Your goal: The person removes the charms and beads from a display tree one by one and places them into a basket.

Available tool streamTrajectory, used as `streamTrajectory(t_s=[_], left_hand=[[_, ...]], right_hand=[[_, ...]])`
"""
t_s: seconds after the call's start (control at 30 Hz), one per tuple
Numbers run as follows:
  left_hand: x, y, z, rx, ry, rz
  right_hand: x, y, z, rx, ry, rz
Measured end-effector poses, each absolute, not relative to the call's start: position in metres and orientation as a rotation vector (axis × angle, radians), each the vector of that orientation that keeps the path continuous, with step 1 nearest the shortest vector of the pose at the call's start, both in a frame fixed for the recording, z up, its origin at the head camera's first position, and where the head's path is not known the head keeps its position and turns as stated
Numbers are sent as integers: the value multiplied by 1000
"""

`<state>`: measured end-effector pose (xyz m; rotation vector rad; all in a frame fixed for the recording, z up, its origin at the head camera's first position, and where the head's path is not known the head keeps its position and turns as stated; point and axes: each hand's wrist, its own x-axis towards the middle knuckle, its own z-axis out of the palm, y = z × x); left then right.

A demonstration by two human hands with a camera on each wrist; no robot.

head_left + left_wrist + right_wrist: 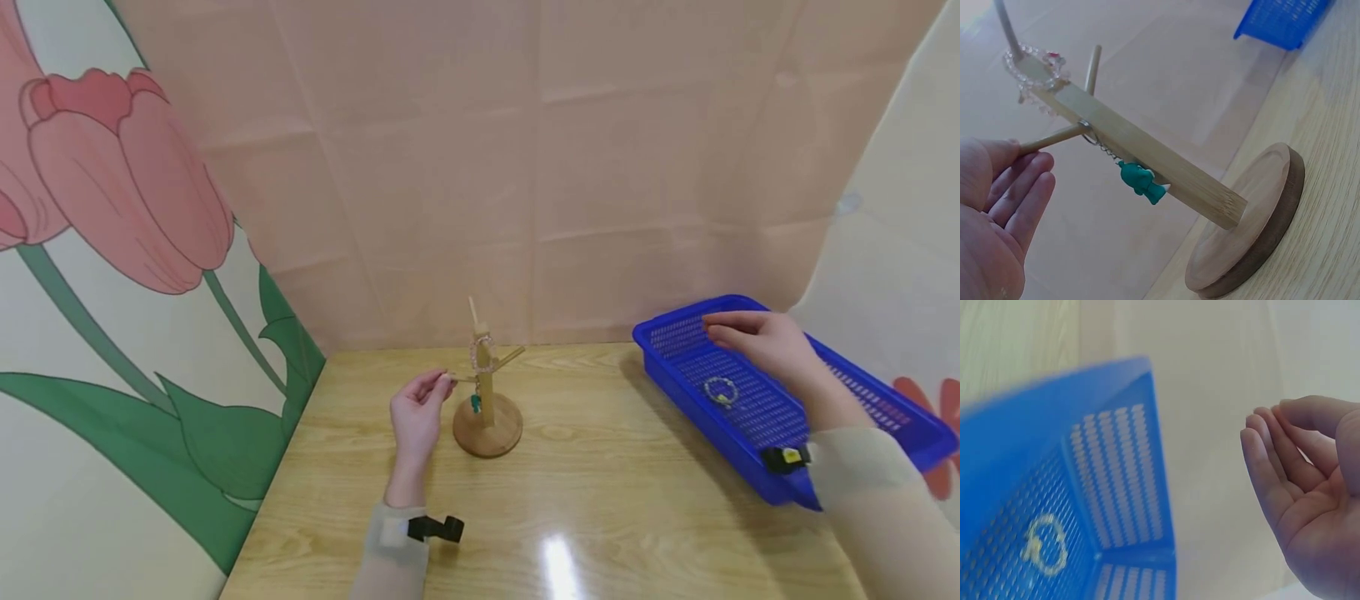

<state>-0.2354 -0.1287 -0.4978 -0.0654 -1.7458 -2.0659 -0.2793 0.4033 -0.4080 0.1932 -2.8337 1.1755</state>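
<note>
Left hand (416, 412): pinches peg (1054, 138) | Right hand (772, 346): loosely curved, near basket (693, 417)

You have a wood-grain table (585, 475) before you, a bright glare (558, 567) shining on its near part. Facing you beyond it is a creased, pinkish cloth (600, 167). On your left, large pink tulips (127, 183) with green leaves (225, 450) cover a pale wall (67, 333); red petals (949, 407) show at your far right.

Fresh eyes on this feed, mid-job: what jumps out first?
The bright blue basket on the right of the table, a pale bracelet lying inside. Next, the big pink tulip on the left backdrop. Then the wooden stand, near mid-view, a green figure dangling from one peg.
</note>
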Motion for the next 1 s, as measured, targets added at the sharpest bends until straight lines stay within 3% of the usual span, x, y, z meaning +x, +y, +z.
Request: streamTrajectory(t_s=[0.5,1.0], left_hand=[[-236,-130,-501,-80,-1745,-2064],[-239,-128,-502,-88,-1720,-2079]], right_hand=[[-258,324,-404,337,-2781,1136],[-261,233,-408,504,-2729,1421]])
